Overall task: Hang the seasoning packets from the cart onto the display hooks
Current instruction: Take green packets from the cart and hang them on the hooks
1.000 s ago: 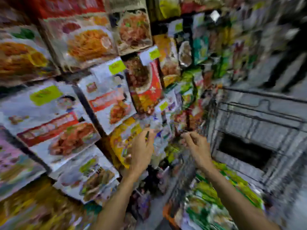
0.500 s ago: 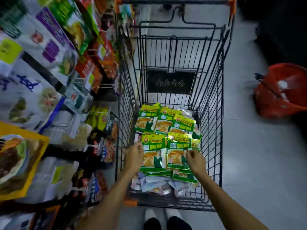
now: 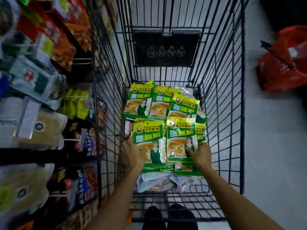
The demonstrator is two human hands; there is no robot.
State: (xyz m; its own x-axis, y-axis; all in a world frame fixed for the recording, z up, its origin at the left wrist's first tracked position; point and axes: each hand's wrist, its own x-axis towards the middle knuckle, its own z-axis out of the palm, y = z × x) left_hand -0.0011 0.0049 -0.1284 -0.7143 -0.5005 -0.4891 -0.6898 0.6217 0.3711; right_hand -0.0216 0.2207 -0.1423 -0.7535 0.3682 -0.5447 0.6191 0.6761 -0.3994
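Several green and yellow seasoning packets (image 3: 163, 103) lie piled in the black wire cart (image 3: 221, 113). My left hand (image 3: 134, 154) reaches into the cart and holds the lower left edge of the near left packet (image 3: 148, 140). My right hand (image 3: 200, 154) is on the lower right corner of the near right packet (image 3: 180, 138), fingers over its face. Under the green packets lie pale packets (image 3: 156, 181). The display hooks themselves are hard to make out among the hanging goods at left.
The display rack (image 3: 46, 97) with hanging seasoning bags fills the left side, close against the cart. A red shopping basket (image 3: 282, 62) sits on the grey floor at right. My black shoes (image 3: 167, 216) show below the cart's near end.
A second ago both hands were up at the display among the hanging packets. The view then swung down to the cart, and both hands have reached in and settled on the two nearest green packets.
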